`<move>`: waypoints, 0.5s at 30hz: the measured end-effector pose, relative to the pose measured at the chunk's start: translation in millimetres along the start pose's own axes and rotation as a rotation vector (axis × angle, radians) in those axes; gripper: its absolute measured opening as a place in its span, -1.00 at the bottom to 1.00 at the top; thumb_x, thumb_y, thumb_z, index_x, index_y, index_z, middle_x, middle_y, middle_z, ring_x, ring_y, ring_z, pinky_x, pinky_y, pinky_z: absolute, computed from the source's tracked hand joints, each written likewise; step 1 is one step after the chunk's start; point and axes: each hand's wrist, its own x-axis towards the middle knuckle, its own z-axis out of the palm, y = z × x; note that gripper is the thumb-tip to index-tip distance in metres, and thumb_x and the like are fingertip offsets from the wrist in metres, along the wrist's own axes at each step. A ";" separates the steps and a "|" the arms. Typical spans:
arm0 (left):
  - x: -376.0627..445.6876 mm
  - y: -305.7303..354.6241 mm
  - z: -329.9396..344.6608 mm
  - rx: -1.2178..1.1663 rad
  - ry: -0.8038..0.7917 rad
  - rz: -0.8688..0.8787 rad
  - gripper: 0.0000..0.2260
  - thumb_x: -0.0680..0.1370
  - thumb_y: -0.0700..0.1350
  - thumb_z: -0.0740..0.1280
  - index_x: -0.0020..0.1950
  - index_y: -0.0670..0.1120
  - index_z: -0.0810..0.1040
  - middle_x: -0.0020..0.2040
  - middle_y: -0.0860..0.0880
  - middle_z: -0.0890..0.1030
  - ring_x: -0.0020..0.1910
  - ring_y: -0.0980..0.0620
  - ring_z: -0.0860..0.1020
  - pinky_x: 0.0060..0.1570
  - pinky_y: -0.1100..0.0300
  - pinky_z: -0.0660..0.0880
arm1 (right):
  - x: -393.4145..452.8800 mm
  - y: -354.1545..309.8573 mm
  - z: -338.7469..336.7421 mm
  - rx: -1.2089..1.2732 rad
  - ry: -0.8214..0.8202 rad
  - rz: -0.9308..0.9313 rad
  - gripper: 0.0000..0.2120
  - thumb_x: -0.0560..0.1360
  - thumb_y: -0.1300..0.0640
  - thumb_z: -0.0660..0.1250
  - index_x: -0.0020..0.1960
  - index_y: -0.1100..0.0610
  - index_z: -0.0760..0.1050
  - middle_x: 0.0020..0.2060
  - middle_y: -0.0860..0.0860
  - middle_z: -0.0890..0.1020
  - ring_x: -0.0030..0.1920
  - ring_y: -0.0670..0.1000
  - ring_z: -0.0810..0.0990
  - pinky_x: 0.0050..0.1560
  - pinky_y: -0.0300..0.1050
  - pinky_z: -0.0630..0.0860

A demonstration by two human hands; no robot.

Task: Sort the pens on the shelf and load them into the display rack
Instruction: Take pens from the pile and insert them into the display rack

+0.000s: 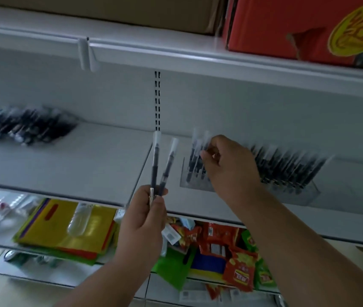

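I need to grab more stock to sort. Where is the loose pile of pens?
In the head view, the loose pile of pens lies at the far left of the middle shelf, well left of the left hand.

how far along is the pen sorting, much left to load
Partly done. The clear display rack already holds a row of pens. In hand: the left hand holds two pens upright, while the right hand is at the pens at the rack's left end; its grip is blurred. Left: a loose pile of pens on the shelf.
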 end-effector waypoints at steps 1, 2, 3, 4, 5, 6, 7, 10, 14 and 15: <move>3.5 0.9 -2.3 0.008 -0.004 -0.005 -0.76 0.67 -0.28 0.13 0.01 -0.04 0.55 -0.42 0.05 0.31 -0.44 0.10 0.25 -0.42 0.24 0.24 | 0.6 -1.0 3.9 -0.046 -0.026 0.027 -0.82 0.59 0.04 0.29 -0.12 0.11 0.44 -0.31 -0.03 0.50 -0.30 -0.03 0.47 -0.31 -0.14 0.34; 7.2 2.4 -3.6 0.011 -0.008 -0.007 -0.76 0.67 -0.28 0.13 0.02 -0.05 0.55 -0.42 0.05 0.31 -0.44 0.09 0.25 -0.42 0.24 0.24 | 0.5 -2.1 7.6 -0.080 -0.049 0.062 -0.81 0.60 0.03 0.28 -0.14 0.10 0.42 -0.32 -0.03 0.49 -0.29 -0.02 0.48 -0.32 -0.14 0.33; 11.2 4.1 -4.4 0.017 -0.013 -0.002 -0.76 0.67 -0.28 0.13 0.02 -0.06 0.55 -0.42 0.03 0.32 -0.44 0.09 0.25 -0.43 0.25 0.25 | -0.2 -3.4 10.9 -0.108 -0.066 0.097 -0.79 0.60 0.01 0.26 -0.15 0.08 0.39 -0.33 -0.04 0.47 -0.28 -0.01 0.48 -0.35 -0.15 0.31; 15.2 5.6 -5.2 0.026 -0.023 0.006 -0.77 0.66 -0.28 0.13 0.02 -0.05 0.54 -0.42 0.02 0.32 -0.44 0.08 0.26 -0.43 0.25 0.25 | -1.3 -4.4 14.3 -0.130 -0.074 0.132 -0.78 0.61 0.00 0.25 -0.16 0.07 0.38 -0.32 -0.04 0.47 -0.28 -0.01 0.48 -0.37 -0.16 0.29; 18.5 7.3 -6.3 0.041 -0.039 0.015 -0.77 0.66 -0.28 0.13 0.02 -0.05 0.54 -0.42 0.02 0.32 -0.44 0.08 0.26 -0.44 0.25 0.25 | -2.1 -5.0 16.5 -0.143 -0.068 0.165 -0.78 0.61 -0.01 0.25 -0.16 0.07 0.39 -0.31 -0.04 0.49 -0.27 -0.01 0.49 -0.37 -0.17 0.31; 21.5 8.0 -7.9 0.057 -0.058 0.022 -0.78 0.66 -0.28 0.13 0.02 -0.06 0.53 -0.42 0.01 0.32 -0.44 0.07 0.26 -0.44 0.25 0.25 | -2.8 -5.3 17.6 -0.147 -0.051 0.197 -0.79 0.60 -0.03 0.26 -0.14 0.06 0.41 -0.28 -0.04 0.52 -0.26 -0.02 0.51 -0.34 -0.17 0.37; 24.1 7.6 -9.9 0.072 -0.080 0.026 -0.78 0.66 -0.28 0.13 0.02 -0.06 0.53 -0.42 0.01 0.32 -0.43 0.07 0.27 -0.44 0.25 0.26 | -4.0 -5.1 18.0 -0.139 -0.019 0.223 -0.79 0.58 -0.06 0.29 -0.12 0.06 0.45 -0.26 -0.05 0.55 -0.25 -0.03 0.53 -0.29 -0.16 0.44; 29.5 5.1 -17.7 0.105 -0.137 0.031 -0.72 0.66 -0.26 0.14 -0.02 0.06 0.55 -0.40 0.00 0.34 -0.41 0.04 0.27 -0.42 0.21 0.27 | -14.1 -12.3 14.4 0.017 0.087 0.270 -0.75 0.51 -0.13 0.38 -0.12 0.05 0.48 -0.28 -0.10 0.55 -0.29 -0.12 0.51 -0.27 -0.17 0.49; 33.1 -2.0 -21.2 0.244 -0.294 0.105 -0.82 0.63 -0.06 0.16 -0.02 0.17 0.52 -0.39 0.01 0.36 -0.40 -0.02 0.30 -0.37 0.03 0.29 | -22.8 -38.3 11.0 0.388 -0.023 0.294 -0.78 0.52 -0.07 0.36 -0.14 0.08 0.54 -0.30 0.01 0.61 -0.31 -0.04 0.56 -0.26 -0.10 0.56; 32.8 -3.1 -20.6 0.276 -0.362 0.119 -0.85 0.60 -0.01 0.15 0.01 0.18 0.50 -0.39 0.04 0.37 -0.40 -0.02 0.32 -0.38 -0.01 0.31 | -24.1 -41.9 10.9 0.430 -0.029 0.299 -0.78 0.53 -0.03 0.35 -0.15 0.12 0.54 -0.31 0.08 0.61 -0.33 0.03 0.57 -0.28 -0.02 0.57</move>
